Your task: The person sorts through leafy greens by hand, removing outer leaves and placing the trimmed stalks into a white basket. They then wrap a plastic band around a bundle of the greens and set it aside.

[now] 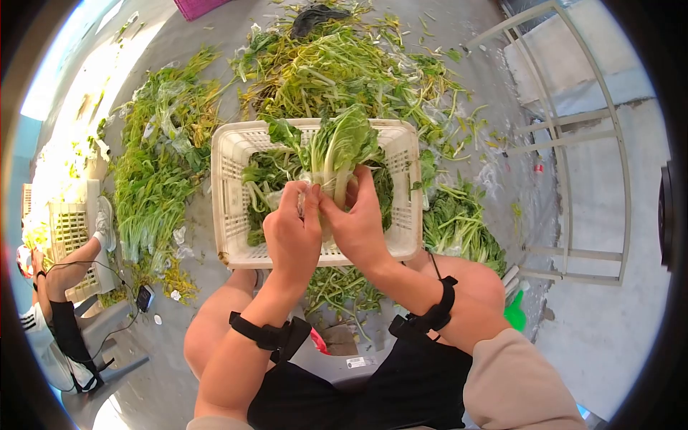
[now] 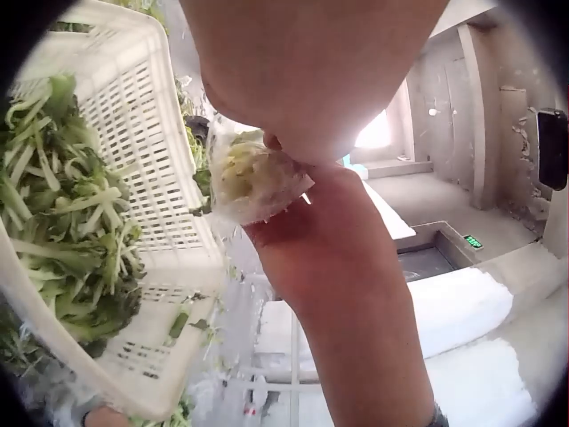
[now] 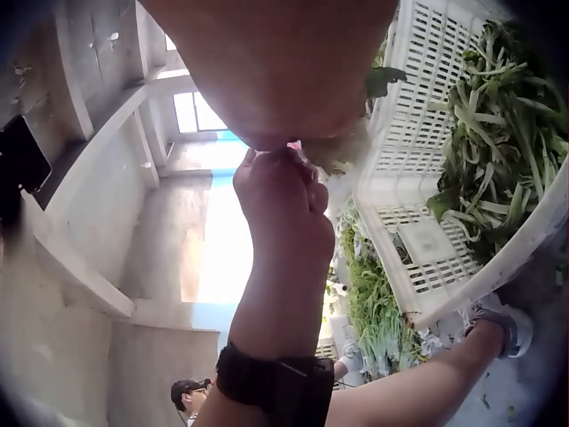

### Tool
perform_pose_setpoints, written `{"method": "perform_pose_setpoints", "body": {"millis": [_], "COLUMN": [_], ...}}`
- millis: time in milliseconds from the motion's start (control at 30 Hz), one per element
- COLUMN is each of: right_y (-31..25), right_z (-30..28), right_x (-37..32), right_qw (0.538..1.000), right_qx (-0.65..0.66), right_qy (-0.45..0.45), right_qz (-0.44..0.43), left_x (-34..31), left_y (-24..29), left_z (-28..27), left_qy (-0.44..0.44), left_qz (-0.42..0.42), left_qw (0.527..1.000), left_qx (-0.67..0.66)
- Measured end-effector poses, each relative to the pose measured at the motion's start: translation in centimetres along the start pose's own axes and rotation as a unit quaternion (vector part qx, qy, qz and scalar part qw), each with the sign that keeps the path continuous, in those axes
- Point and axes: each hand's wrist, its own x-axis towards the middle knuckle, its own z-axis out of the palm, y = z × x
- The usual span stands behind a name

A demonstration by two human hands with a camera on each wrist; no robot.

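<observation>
A bunch of leafy greens (image 1: 340, 147) stands upright above the white crate (image 1: 222, 188), its pale stems downward. My right hand (image 1: 360, 228) grips the bunch from the right, thumb across the front of the stems. With bent fingers my left hand (image 1: 292, 233) pinches clear plastic at the left side of the stems. In the left wrist view, the plastic wrap (image 2: 251, 182) surrounds the cut stem ends. That view also shows the right hand (image 2: 307, 227) holding close beneath. Loose greens (image 3: 507, 133) lie inside the crate. The left fingertips are partly hidden.
Piles of greens lie on the floor to the left (image 1: 154, 179) and beyond the crate, with more greens (image 1: 462, 226) at right. A metal frame (image 1: 562, 143) stands along the right wall. Another person (image 1: 68, 287) sits at the left beside a second crate (image 1: 69, 222).
</observation>
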Motion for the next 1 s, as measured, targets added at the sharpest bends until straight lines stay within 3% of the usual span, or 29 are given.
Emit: {"method": "perform_pose_setpoints", "body": {"millis": [67,167,233,333,500,567,600,733,800,867,933,1000], "right_y": [0.3,-0.7,-2.2,-0.9,-0.3,-0.9,-1.5,-2.7,-2.5,-1.9,-2.1,-2.1], "right_z": [0.1,-0.3,-1.0,-2.4,-3.4,-3.2,-3.3,-3.9,-3.7,-3.5,-3.1,-2.8], "right_x": [-0.4,-0.5,-0.2,0.1,1.0,1.2,1.2,1.0,1.1,1.2,1.2,1.2], "right_qw": [0.999,0.996,0.94,0.945,0.934,0.899,0.899,0.904,0.909,0.929,0.935,0.941], "right_qx": [-0.022,0.069,0.274,0.238,0.252,0.252,0.254,0.215,0.212,0.17,0.165,0.16], "right_qy": [0.002,-0.034,-0.05,-0.066,-0.131,-0.204,-0.203,-0.227,-0.223,-0.178,-0.164,-0.15], "right_qz": [-0.03,0.04,0.195,0.213,0.216,0.295,0.295,0.292,0.282,0.277,0.268,0.259], "left_x": [-0.1,0.6,1.5,1.8,1.4,1.3,1.2,1.4,1.5,1.5,1.4,1.4], "left_y": [-0.3,-0.7,-0.8,-1.2,-1.3,-1.6,-1.6,-0.9,-0.9,-1.1,-1.0,-1.5], "left_z": [0.4,0.2,-0.4,-0.7,-0.8,-0.4,-0.4,-0.5,-0.9,-0.8,-1.0,-0.5], "left_qy": [-0.002,0.002,0.009,-0.006,-0.072,-0.085,-0.099,-0.118,-0.113,-0.098,-0.077,-0.045], "left_qz": [-0.028,-0.021,-0.013,-0.006,-0.079,-0.07,-0.064,-0.036,-0.03,-0.039,0.001,0.011], "left_qw": [0.997,0.997,0.997,0.993,0.966,0.959,0.951,0.95,0.977,0.979,0.995,0.995], "left_qx": [-0.074,-0.068,-0.08,-0.115,-0.235,-0.262,-0.288,-0.287,-0.177,-0.172,-0.057,-0.086]}}
